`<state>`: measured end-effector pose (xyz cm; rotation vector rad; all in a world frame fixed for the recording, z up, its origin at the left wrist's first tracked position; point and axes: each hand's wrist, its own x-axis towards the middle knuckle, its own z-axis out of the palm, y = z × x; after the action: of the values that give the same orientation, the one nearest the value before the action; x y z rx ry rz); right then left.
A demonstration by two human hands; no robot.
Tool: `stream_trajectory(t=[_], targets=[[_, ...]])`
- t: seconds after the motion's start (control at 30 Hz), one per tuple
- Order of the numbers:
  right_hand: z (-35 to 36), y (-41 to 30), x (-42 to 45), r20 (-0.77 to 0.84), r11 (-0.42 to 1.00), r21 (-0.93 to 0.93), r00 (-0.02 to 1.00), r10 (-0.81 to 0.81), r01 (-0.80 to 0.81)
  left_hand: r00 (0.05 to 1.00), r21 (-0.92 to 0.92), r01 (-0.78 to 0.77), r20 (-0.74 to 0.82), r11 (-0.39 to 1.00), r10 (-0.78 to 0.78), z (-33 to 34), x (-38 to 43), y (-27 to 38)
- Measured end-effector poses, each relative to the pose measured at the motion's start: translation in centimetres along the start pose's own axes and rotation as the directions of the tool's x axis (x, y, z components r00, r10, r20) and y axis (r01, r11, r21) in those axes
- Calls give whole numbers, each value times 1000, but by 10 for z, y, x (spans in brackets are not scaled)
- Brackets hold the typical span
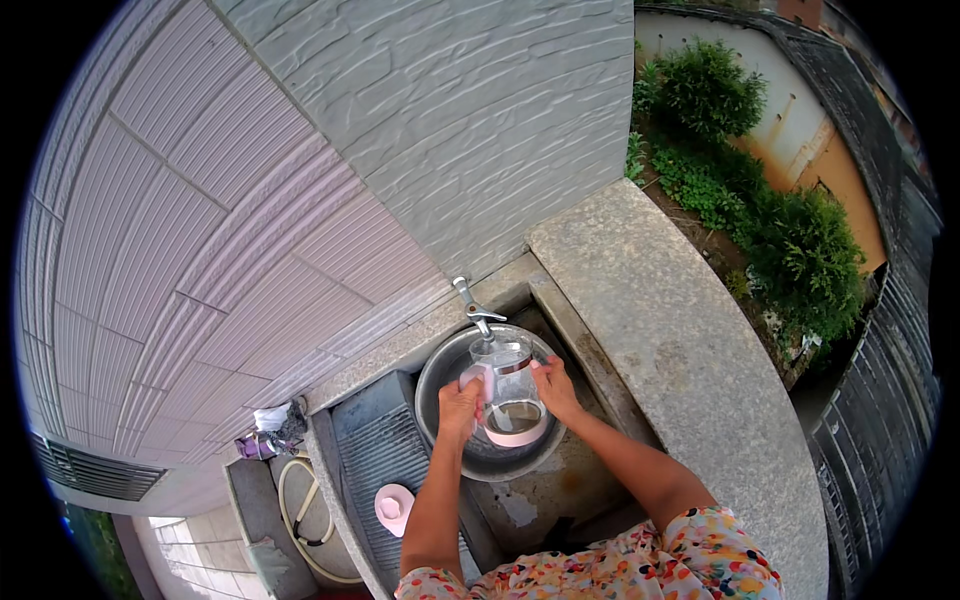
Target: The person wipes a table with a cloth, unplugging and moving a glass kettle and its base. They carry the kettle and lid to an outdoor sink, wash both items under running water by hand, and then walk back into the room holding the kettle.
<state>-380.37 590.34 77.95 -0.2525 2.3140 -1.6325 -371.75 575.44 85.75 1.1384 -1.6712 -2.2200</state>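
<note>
My left hand (459, 405) is closed around the pink handle of a clear glass jug (517, 386) with a pink base. My right hand (556, 386) rests against the jug's other side near its upper rim, fingers bent. The jug is tilted over a round metal basin (517, 474), its open mouth under the spout of a metal tap (477, 311). Whether water is running cannot be told. A pink lid (394, 508) lies on the ribbed stone washboard (379, 442), left of my left forearm.
The basin stands in a stone sink (589, 480). A granite slab (660, 322) borders it on the right, a tiled wall (300, 300) behind. At lower left are a cream hose (281, 495), a pale cloth (270, 566) and a purple item (255, 448) on the ledge.
</note>
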Motion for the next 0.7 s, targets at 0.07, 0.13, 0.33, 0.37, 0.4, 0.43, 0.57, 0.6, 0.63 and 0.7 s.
stream_trajectory(t=[0.07, 0.13, 0.33, 0.37, 0.4, 0.43, 0.57, 0.6, 0.63, 0.7], targets=[[2, -3, 0, 51, 999, 26, 998, 41, -42, 1000, -42, 20, 12, 999, -19, -2, -2, 4], [1, -10, -2, 107, 998, 35, 993, 55, -59, 998, -65, 58, 16, 996, -57, -11, 1, 1], [-4, -14, -9, 265, 995, -66, 963, -51, 71, 990, -181, 107, 108, 978, -89, -37, -24, -8], [-7, -18, -11, 319, 992, -85, 946, -58, 90, 989, -205, 112, 113, 972, -90, -42, -32, -9], [-10, -29, -16, 379, 989, -103, 923, -64, 110, 989, -223, 120, 117, 967, -95, -48, -44, -10], [-16, -47, -23, 422, 989, -54, 901, -100, 135, 987, -281, 121, 132, 952, -87, -54, -54, -13], [-15, -73, -50, 497, 980, -66, 857, -133, 190, 967, -457, 137, 254, 879, -19, -75, -90, -37], [-14, -84, -58, 536, 974, -95, 835, -123, 205, 960, -511, 167, 280, 844, -20, -79, -100, -43], [-14, -99, -69, 579, 969, -120, 808, -108, 216, 954, -561, 196, 299, 804, -25, -84, -110, -51], [-27, -119, -94, 562, 936, -190, 814, -145, 297, 941, -613, 199, 337, 765, 25, -87, -128, -64]])
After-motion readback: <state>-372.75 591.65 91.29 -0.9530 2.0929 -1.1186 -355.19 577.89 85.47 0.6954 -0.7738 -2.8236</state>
